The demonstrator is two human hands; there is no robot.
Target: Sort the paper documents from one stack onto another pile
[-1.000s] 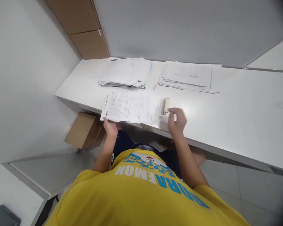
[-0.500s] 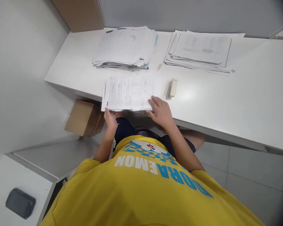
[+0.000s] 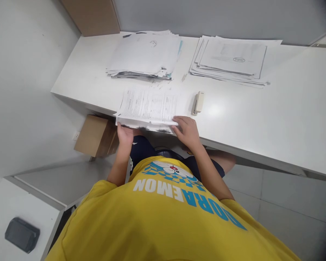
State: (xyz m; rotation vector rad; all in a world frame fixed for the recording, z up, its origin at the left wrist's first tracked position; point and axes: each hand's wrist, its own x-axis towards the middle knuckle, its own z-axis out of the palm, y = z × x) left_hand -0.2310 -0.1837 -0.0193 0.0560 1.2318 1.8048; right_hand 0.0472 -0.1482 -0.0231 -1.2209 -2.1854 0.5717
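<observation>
A thin sheaf of printed papers [image 3: 149,105] lies at the near edge of the white desk [image 3: 260,119], its near edge lifted off the surface. My left hand [image 3: 124,133] grips the sheaf's near left corner from below. My right hand [image 3: 187,130] holds the near right corner, fingers curled on the top sheet. A small beige stapler [image 3: 198,102] rests on the desk just right of the papers, apart from both hands.
Two larger paper stacks sit at the back of the desk, one on the left [image 3: 145,54] and one on the right [image 3: 230,59]. A cardboard box [image 3: 96,136] stands under the desk on the left. A dark device [image 3: 21,233] lies on a low white surface at bottom left.
My right hand left the stapler and came to the sheaf's near right corner. Both hands have now raised the papers' near edge off the desk. The camera tilted down.
</observation>
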